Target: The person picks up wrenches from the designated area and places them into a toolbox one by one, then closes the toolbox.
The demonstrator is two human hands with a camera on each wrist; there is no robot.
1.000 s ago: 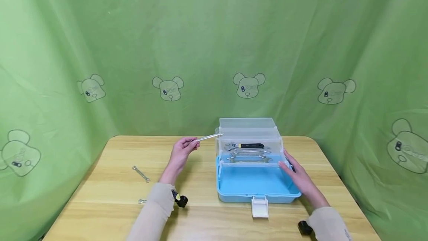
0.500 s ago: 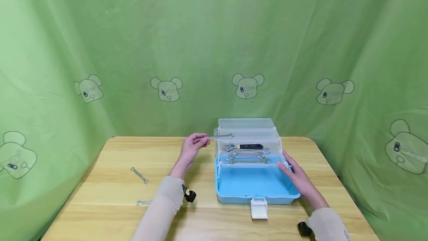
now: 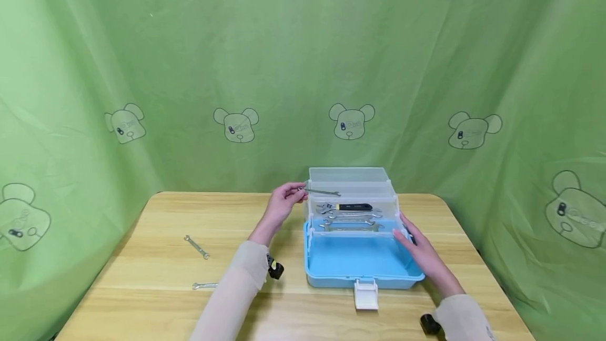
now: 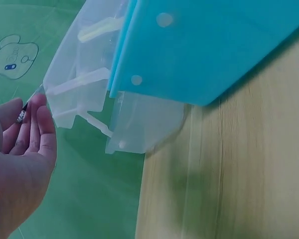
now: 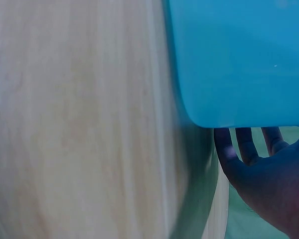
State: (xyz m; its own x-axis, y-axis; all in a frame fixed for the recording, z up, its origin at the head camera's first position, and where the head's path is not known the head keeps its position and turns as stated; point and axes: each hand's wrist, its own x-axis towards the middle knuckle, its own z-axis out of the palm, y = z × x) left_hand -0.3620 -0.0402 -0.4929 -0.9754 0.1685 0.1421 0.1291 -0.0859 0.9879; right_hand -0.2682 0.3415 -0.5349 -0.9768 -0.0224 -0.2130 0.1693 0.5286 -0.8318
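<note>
My left hand (image 3: 282, 205) pinches one end of a small open-end wrench (image 3: 323, 191) at the upper left of the toolbox, as the head view shows. The wrench's far end reaches over the clear upper tray (image 3: 369, 189). In the lower clear tray lie an adjustable wrench (image 3: 347, 207) with a black handle and several silver wrenches (image 3: 352, 228). The blue toolbox (image 3: 326, 281) stands open with its trays raised. My right hand (image 3: 423, 250) holds its right side, thumb at the lower tray's corner and fingers along the outside. In the right wrist view, the box partly hides those fingers.
Two more wrenches lie on the wooden table (image 3: 156, 257) to the left: one slanted wrench (image 3: 196, 247) and one nearer wrench (image 3: 204, 286), partly hidden by my left sleeve. A white latch (image 3: 366, 296) hangs at the box's front. Green curtain (image 3: 284, 67) surrounds the table.
My left hand has moved right and slightly up, bringing the wrench from the box's left edge to over the upper tray. The right hand stays at the box's side.
</note>
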